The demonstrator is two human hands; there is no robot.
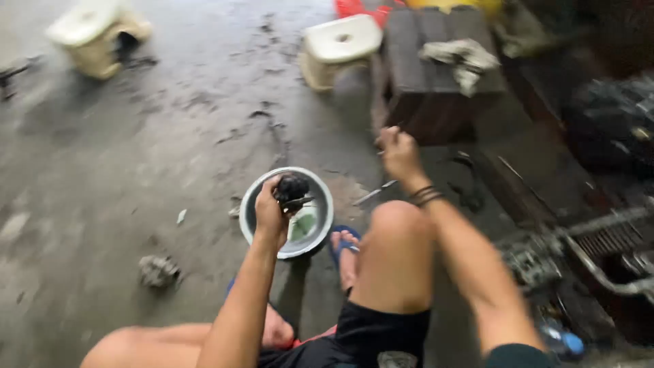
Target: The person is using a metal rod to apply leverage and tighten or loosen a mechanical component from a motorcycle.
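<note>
I see my left hand (270,208) clenched around a dark greasy part (292,187), directly above the metal bowl (319,225) on the floor. My right hand (398,153), farther right, looks closed; what it pinches I cannot tell.

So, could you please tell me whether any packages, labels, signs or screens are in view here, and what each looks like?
None can be made out. The blurred view shows only the left hand holding a dark greasy part over a round metal bowl, the right hand, and two pale plastic stools.
</note>
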